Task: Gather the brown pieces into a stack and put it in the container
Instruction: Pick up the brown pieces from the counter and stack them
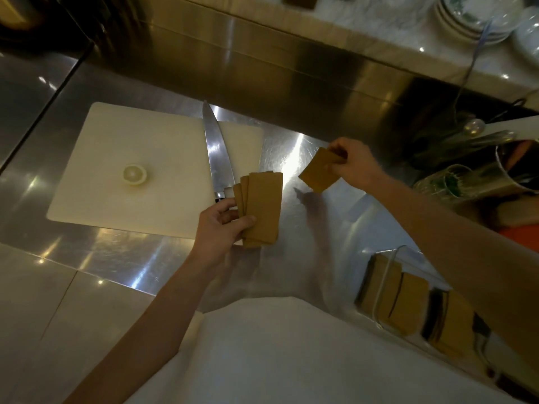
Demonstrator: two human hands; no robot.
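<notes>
No legible text anywhere in view.

Checked every surface that might carry marking: brown pieces (pixel 264 208) fanned in the left hand, single piece (pixel 319 173) in the right hand, both blank faced. Knife (pixel 215 153) blade shows glare only, no maker's stamp that can be made out. Cutting board (pixel 116 141) plain. Clear container (pixel 408 301) at lower right has no label showing. Stacked dishes (pixel 478 18) at top right bear a dark pattern, too blurred to tell whether it is lettering. No numbers, brands or signs.
</notes>
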